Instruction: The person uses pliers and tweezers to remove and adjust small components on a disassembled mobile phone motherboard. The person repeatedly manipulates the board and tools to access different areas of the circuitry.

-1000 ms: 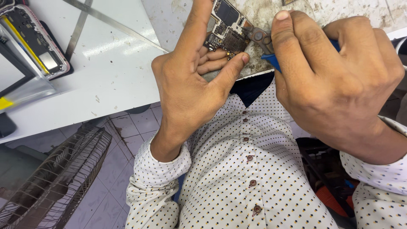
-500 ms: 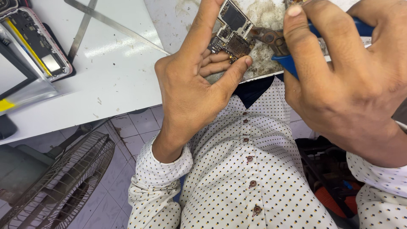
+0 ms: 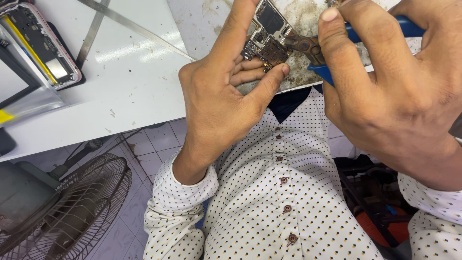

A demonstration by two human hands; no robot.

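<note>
My left hand (image 3: 226, 91) pinches a small phone circuit board (image 3: 267, 33) between thumb and fingers, just above the near edge of a stained work mat (image 3: 207, 24). My right hand (image 3: 390, 91) is closed around blue-handled pliers (image 3: 337, 53), whose rusty jaws touch the right side of the board. Both hands hover over my dotted white shirt (image 3: 284, 192).
An opened phone (image 3: 41, 45) with its insides showing lies at the far left of the white table (image 3: 120, 82). Two thin metal strips (image 3: 130, 26) cross on the table. A floor fan (image 3: 62, 212) stands below left; red and black items (image 3: 380, 212) sit on the floor at right.
The view has shifted a little, so hands and board sit slightly higher and to the right. The pliers have stayed at the board's edge and both grips are unchanged.
</note>
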